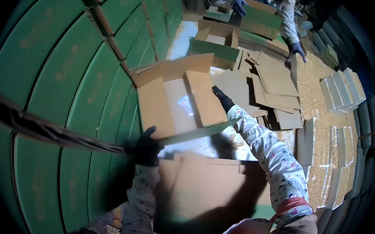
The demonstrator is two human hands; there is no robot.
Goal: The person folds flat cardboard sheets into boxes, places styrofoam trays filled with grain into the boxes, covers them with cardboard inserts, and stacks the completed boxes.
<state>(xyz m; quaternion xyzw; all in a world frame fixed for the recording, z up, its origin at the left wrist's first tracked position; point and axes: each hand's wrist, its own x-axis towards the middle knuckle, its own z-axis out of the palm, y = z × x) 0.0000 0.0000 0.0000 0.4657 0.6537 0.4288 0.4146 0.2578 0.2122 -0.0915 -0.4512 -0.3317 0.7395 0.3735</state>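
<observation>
An open cardboard box (156, 110), brown inside and green outside, is tilted in front of me with its flaps up. Some pale, shiny plastic film (186, 105) lies on its bottom. My left hand (146, 146), in a black glove, is closed on the near left corner of the box; shadow hides part of its fingers. At the right wall, my right hand (223, 99), also black-gloved, grips the box's edge. Just below the box are flat cardboard pieces (209, 184), partly in shadow.
Green boxes (65, 81) are stacked high along the left. Flat cardboard sheets (275, 81) lie to the right, beside tan, grainy blocks with white edges (344, 146). Another open box (217, 38) stands farther back. Across from me, a co-worker's gloved hands (239, 5) are around a green box (262, 19).
</observation>
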